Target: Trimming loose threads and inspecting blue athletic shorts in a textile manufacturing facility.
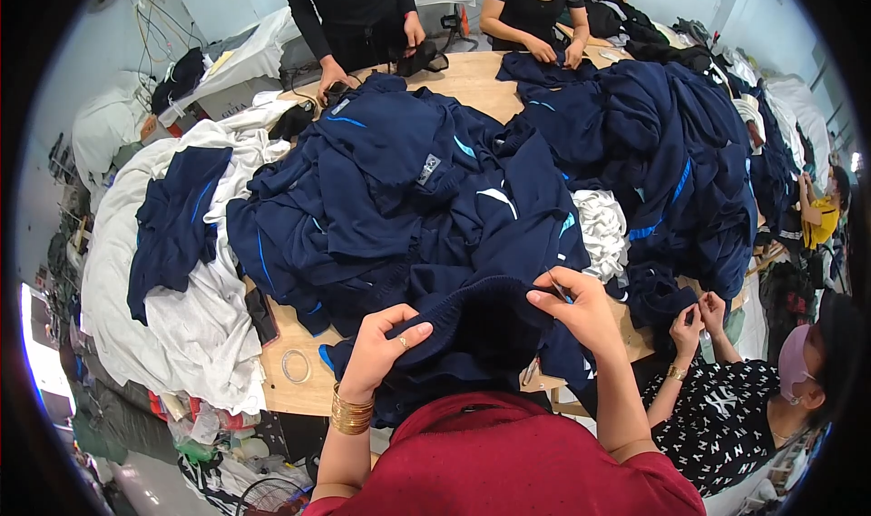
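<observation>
At the six o'clock edge of the wooden bench [472, 78], both hands pinch a navy garment [472, 321], the left hand [383, 345] clasping its ribbed hem and the right hand [581, 307] gripping its upper edge, with the navy pile [399, 180] just beyond at twelve o'clock.

Garment workshop: navy garments [408, 189] heaped on wooden table [472, 76], several workers around, white fabric pile [181, 325].
</observation>
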A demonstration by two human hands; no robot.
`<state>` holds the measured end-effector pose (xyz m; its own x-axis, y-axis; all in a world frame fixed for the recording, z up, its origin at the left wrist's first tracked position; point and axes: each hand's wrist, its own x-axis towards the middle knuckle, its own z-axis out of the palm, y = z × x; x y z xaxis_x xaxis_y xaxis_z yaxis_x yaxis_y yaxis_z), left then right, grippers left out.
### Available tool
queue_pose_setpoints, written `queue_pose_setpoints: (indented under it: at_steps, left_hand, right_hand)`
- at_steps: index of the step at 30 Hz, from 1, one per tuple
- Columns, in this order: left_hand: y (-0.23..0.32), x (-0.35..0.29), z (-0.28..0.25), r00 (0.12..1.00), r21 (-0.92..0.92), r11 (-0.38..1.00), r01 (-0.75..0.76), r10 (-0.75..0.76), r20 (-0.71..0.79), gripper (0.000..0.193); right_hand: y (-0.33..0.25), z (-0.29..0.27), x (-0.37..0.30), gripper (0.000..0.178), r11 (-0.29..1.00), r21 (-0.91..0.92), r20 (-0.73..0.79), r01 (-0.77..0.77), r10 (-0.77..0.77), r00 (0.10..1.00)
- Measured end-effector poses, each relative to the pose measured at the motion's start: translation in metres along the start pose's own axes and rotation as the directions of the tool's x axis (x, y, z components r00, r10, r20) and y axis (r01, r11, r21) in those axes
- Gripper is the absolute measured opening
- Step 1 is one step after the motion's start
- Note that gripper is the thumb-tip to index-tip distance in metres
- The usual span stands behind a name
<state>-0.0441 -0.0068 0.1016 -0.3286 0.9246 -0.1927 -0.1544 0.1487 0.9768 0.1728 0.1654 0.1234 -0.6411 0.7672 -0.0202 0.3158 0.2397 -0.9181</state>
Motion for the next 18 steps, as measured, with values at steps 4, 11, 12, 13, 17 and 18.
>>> queue_pose_setpoints:
  at_steps: [4,11,12,13,17,18]
  left_hand:
    - [-0.0004,0.0000,0.0001,1.000,0.012,1.000,-0.006,0.006,-0.001,0.012]
    - [0.0010,0.0005,0.0003,1.000,0.019,1.000,-0.005,0.005,-0.001,0.012]
    - [0.0011,0.0004,0.0006,1.000,0.020,1.000,-0.006,0.006,-0.001,0.012]
    - [0.0010,0.0004,0.0009,1.000,0.021,1.000,-0.004,0.004,-0.006,0.013]
    - [-0.0019,0.0022,0.0004,1.000,0.030,1.000,-0.002,0.003,-0.028,0.014]
    - [-0.0019,0.0020,0.0006,1.000,0.030,1.000,-0.002,0.003,-0.028,0.014]
  right_hand:
    - [-0.0018,-0.0007,0.0001,0.025,1.000,-0.011,0.005,0.009,-0.009,1.000]
    - [-0.0045,-0.0008,0.0009,0.025,1.000,-0.004,0.008,0.018,-0.018,1.000]
    - [-0.0045,-0.0013,0.0007,0.025,1.000,-0.002,0.008,0.017,-0.017,1.000]
    - [-0.0045,-0.0018,0.0005,0.025,1.000,0.001,0.008,0.016,-0.016,1.000]
    - [-0.0009,-0.0013,0.0018,0.025,1.000,0.007,0.009,0.019,-0.019,1.000]
    - [-0.0017,-0.0014,0.0014,0.026,1.000,-0.001,0.008,0.018,-0.018,1.000]
